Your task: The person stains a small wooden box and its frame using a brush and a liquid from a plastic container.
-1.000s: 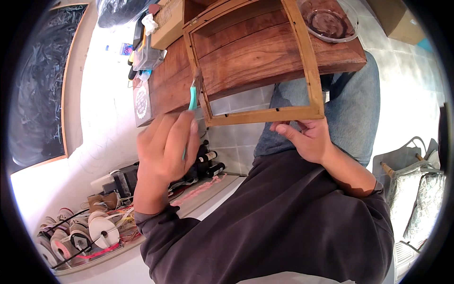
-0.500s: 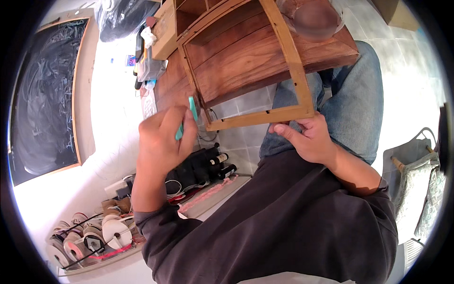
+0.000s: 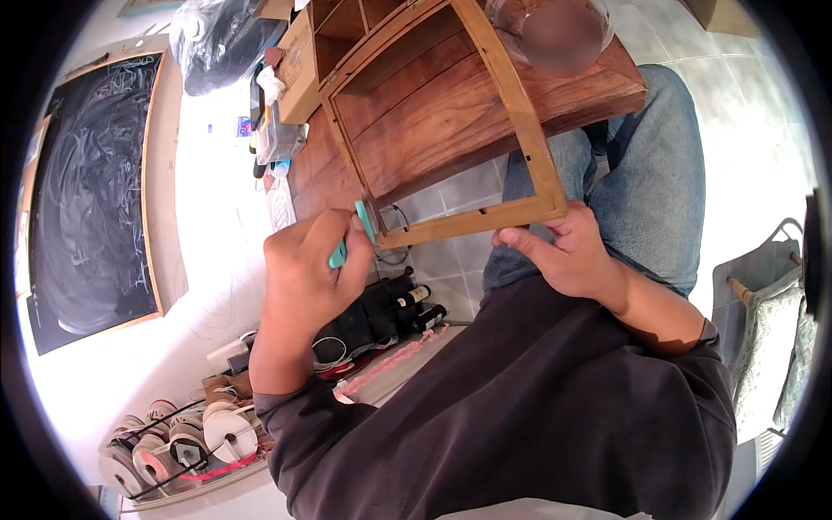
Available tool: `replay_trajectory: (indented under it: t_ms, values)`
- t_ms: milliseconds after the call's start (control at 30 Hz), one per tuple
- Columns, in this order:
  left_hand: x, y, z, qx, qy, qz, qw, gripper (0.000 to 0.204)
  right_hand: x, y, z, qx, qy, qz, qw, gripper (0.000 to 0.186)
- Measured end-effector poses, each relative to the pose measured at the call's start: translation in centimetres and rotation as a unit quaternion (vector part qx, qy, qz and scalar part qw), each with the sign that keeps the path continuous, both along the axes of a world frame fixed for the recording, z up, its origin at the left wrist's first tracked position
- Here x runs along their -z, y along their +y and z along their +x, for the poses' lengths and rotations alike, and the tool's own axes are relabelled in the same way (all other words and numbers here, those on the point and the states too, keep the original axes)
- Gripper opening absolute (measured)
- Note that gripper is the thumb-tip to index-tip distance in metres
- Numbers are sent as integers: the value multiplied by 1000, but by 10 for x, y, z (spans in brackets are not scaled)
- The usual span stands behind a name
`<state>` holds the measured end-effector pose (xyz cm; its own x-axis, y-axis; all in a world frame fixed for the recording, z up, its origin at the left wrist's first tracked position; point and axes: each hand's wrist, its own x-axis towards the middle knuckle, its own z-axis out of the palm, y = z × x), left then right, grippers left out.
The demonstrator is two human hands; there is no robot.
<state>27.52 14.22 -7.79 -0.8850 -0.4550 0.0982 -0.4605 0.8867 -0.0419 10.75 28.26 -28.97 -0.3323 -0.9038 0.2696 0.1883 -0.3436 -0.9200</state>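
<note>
A wooden frame (image 3: 520, 113) is tilted up in front of me, its far side meeting a wooden box with compartments (image 3: 342, 26). My right hand (image 3: 568, 256) grips its near right corner, thumb and fingers closed on the near rail. In my closed left hand (image 3: 312, 264) is a small turquoise tool (image 3: 364, 222) that looks like a brush. Its head lies against the left rail, close to the near left corner. The working side of the tool is mostly hidden.
Under the frame stands a wooden table (image 3: 451, 113). A clear round container (image 3: 511, 22) is at its right edge. Cardboard and plastic boxes (image 3: 282, 143) line the left. Ribbon spools (image 3: 230, 433) and dark bottles (image 3: 414, 296) sit lower left; a chair (image 3: 754, 286) stands right.
The left hand and turquoise brush have moved down along the left rail toward the near corner. The right hand keeps its grip on the frame. The view has shifted slightly.
</note>
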Motion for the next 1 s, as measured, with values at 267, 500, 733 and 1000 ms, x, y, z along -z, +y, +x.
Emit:
replay_trajectory:
  t_ms: [267,500,733,1000]
  values:
    - [-5,-39,-8,-65,114,-64,989,20,-1,1,2,-2,-5,-3,1000,11]
    - [-20,-39,3,-193,96,139,967,22,1,-2,3,2,-11,-6,1000,11]
    - [-12,-79,3,-233,185,164,941,21,-5,-1,2,-4,-9,5,1000,11]
    - [-23,-84,9,-203,240,175,933,20,-3,0,5,1,-12,12,1000,10]
